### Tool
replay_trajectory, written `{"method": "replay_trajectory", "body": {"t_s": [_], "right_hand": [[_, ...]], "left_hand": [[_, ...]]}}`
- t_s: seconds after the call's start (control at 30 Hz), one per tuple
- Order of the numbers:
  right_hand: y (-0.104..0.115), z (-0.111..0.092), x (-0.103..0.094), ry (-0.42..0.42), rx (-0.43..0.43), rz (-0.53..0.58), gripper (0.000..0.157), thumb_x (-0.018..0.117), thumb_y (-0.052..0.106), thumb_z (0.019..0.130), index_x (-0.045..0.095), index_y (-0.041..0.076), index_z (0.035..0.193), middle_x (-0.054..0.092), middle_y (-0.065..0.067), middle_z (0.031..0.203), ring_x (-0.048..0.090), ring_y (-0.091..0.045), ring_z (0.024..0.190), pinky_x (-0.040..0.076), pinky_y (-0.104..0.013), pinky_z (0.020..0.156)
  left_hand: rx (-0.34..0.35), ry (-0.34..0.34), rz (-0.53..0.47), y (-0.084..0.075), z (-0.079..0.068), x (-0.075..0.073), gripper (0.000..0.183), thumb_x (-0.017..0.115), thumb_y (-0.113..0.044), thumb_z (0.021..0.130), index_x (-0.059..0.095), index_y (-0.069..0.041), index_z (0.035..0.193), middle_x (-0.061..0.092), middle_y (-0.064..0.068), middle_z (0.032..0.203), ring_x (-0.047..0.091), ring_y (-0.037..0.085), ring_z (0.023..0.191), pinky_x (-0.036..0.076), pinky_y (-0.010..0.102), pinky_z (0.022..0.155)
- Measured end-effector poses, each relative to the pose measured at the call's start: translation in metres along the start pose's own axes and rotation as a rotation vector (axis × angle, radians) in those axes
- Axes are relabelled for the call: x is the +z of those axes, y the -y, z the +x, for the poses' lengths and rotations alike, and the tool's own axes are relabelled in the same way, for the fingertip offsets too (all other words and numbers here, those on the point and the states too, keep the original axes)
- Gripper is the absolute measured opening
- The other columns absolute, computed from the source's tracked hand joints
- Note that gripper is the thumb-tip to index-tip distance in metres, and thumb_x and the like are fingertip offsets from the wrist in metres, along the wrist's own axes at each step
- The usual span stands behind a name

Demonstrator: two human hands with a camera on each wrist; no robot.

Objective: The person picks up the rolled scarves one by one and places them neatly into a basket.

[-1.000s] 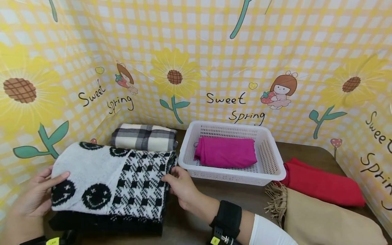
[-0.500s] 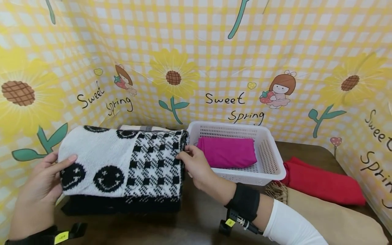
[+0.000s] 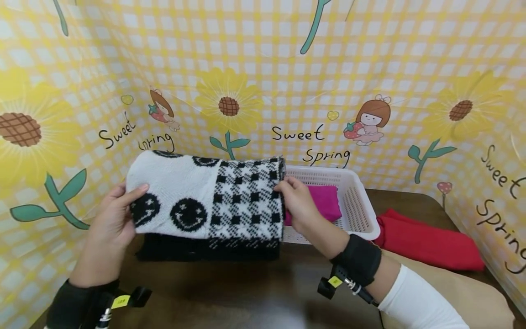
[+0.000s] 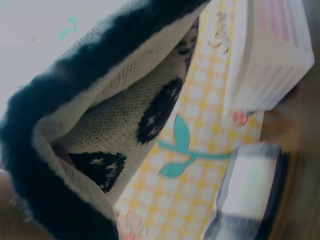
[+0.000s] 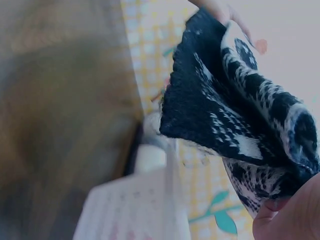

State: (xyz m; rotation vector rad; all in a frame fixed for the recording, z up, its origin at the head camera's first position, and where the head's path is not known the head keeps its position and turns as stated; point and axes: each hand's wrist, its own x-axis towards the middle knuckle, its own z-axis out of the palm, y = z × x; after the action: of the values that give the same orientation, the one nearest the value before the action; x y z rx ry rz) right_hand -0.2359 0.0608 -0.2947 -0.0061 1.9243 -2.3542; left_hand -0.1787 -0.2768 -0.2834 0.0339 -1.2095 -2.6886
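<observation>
A folded black-and-white knit scarf (image 3: 242, 201), with smiley faces on one part and houndstooth on the other, is held up above the table. My left hand (image 3: 113, 224) grips its left end, thumb on top and the other fingers behind or beneath. At the opposite end my right hand (image 3: 302, 203) pinches the layered edge. The scarf's right end overlaps the white basket (image 3: 356, 208) in the head view, covering part of the folded magenta cloth (image 3: 324, 201) inside. In the right wrist view the scarf's layers (image 5: 225, 110) sag open between the two hands.
A folded red cloth (image 3: 431, 240) lies right of the basket, with a beige cloth (image 3: 452, 283) in front of it, partly behind my right arm. A plaid folded cloth (image 4: 247, 190) shows in the left wrist view. Patterned yellow fabric walls enclose the dark brown table (image 3: 230, 292).
Both hands have lifted the folded scarf and carried it right and away from me, toward the basket. It now hides the plaid cloth and the basket's left side in the head view.
</observation>
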Motion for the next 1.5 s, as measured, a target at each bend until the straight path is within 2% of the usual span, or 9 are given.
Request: {"method": "replay_trajectory", "body": {"t_s": [0.13, 0.3, 0.43, 0.63, 0.9, 1.07, 1.2, 1.3, 1.5], "right_hand": [[0.015, 0.005, -0.020, -0.030, 0.030, 0.009, 0.024, 0.054, 0.005, 0.089, 0.058, 0.002, 0.112, 0.057, -0.011, 0.116, 0.057, -0.021, 0.098, 0.049, -0.033, 0.084], [0.029, 0.014, -0.042, -0.064, 0.036, 0.005, 0.009, 0.051, 0.008, 0.092, 0.052, 0.007, 0.101, 0.052, -0.007, 0.113, 0.054, -0.018, 0.094, 0.049, -0.028, 0.079], [0.037, 0.021, -0.061, -0.082, 0.033, 0.020, 0.006, 0.050, 0.009, 0.094, 0.045, 0.009, 0.092, 0.049, -0.002, 0.098, 0.052, -0.012, 0.081, 0.048, -0.022, 0.070], [0.046, 0.025, -0.095, -0.082, 0.014, 0.028, 0.010, 0.050, 0.007, 0.095, 0.044, 0.009, 0.088, 0.041, 0.006, 0.065, 0.035, -0.005, 0.050, 0.035, -0.018, 0.050], [0.053, 0.032, -0.133, -0.147, 0.018, -0.005, 0.005, 0.050, 0.009, 0.096, 0.054, 0.010, 0.094, 0.043, 0.005, 0.070, 0.048, -0.008, 0.069, 0.044, -0.022, 0.062], [0.050, 0.039, -0.151, -0.209, -0.019, -0.020, 0.014, 0.051, 0.008, 0.096, 0.057, 0.013, 0.085, 0.039, 0.006, 0.064, 0.043, -0.008, 0.059, 0.041, -0.021, 0.057], [0.046, 0.045, -0.165, -0.262, -0.053, -0.099, 0.010, 0.051, 0.010, 0.096, 0.057, 0.011, 0.088, 0.043, 0.002, 0.083, 0.044, -0.010, 0.071, 0.042, -0.022, 0.064], [0.041, 0.050, -0.172, -0.257, -0.086, -0.156, 0.005, 0.053, 0.011, 0.096, 0.057, 0.010, 0.094, 0.041, 0.001, 0.089, 0.042, -0.010, 0.073, 0.041, -0.021, 0.065], [0.027, 0.058, -0.182, -0.228, -0.099, -0.235, 0.006, 0.051, 0.008, 0.097, 0.054, 0.007, 0.102, 0.038, 0.008, 0.069, 0.035, -0.005, 0.055, 0.037, -0.019, 0.057]], "left_hand": [[-0.008, 0.000, -0.001, 0.014, 0.007, 0.023, 0.026, 0.065, 0.014, 0.085, 0.072, -0.008, 0.097, 0.071, 0.004, 0.093, 0.067, 0.017, 0.084, 0.057, 0.030, 0.068], [-0.026, 0.037, 0.014, 0.028, 0.020, 0.047, 0.022, 0.067, 0.012, 0.085, 0.068, -0.007, 0.095, 0.069, 0.004, 0.094, 0.066, 0.017, 0.086, 0.056, 0.029, 0.072], [-0.025, 0.038, 0.063, 0.039, 0.031, 0.065, 0.022, 0.070, 0.010, 0.084, 0.066, -0.007, 0.097, 0.067, 0.003, 0.095, 0.063, 0.016, 0.088, 0.054, 0.026, 0.074], [-0.045, 0.033, 0.123, 0.060, 0.047, 0.089, 0.020, 0.072, 0.007, 0.083, 0.065, -0.008, 0.094, 0.065, 0.003, 0.095, 0.061, 0.016, 0.090, 0.052, 0.025, 0.076], [-0.067, 0.055, 0.185, 0.096, 0.067, 0.114, 0.021, 0.067, 0.008, 0.087, 0.061, -0.008, 0.098, 0.062, 0.003, 0.100, 0.061, 0.015, 0.089, 0.052, 0.024, 0.076], [-0.041, 0.053, 0.210, 0.119, 0.081, 0.123, 0.023, 0.067, 0.010, 0.085, 0.063, -0.010, 0.095, 0.063, 0.003, 0.098, 0.063, 0.016, 0.086, 0.053, 0.025, 0.074], [-0.061, 0.090, 0.257, 0.136, 0.092, 0.125, 0.025, 0.068, 0.008, 0.085, 0.062, -0.012, 0.100, 0.065, 0.002, 0.096, 0.064, 0.017, 0.088, 0.053, 0.027, 0.077], [-0.082, 0.116, 0.279, 0.144, 0.098, 0.122, 0.025, 0.067, 0.009, 0.086, 0.061, -0.010, 0.101, 0.066, 0.001, 0.094, 0.064, 0.016, 0.088, 0.052, 0.027, 0.078], [-0.130, 0.111, 0.377, 0.157, 0.104, 0.110, 0.025, 0.067, 0.007, 0.086, 0.059, -0.010, 0.103, 0.064, 0.000, 0.098, 0.062, 0.015, 0.089, 0.051, 0.026, 0.078]]}}
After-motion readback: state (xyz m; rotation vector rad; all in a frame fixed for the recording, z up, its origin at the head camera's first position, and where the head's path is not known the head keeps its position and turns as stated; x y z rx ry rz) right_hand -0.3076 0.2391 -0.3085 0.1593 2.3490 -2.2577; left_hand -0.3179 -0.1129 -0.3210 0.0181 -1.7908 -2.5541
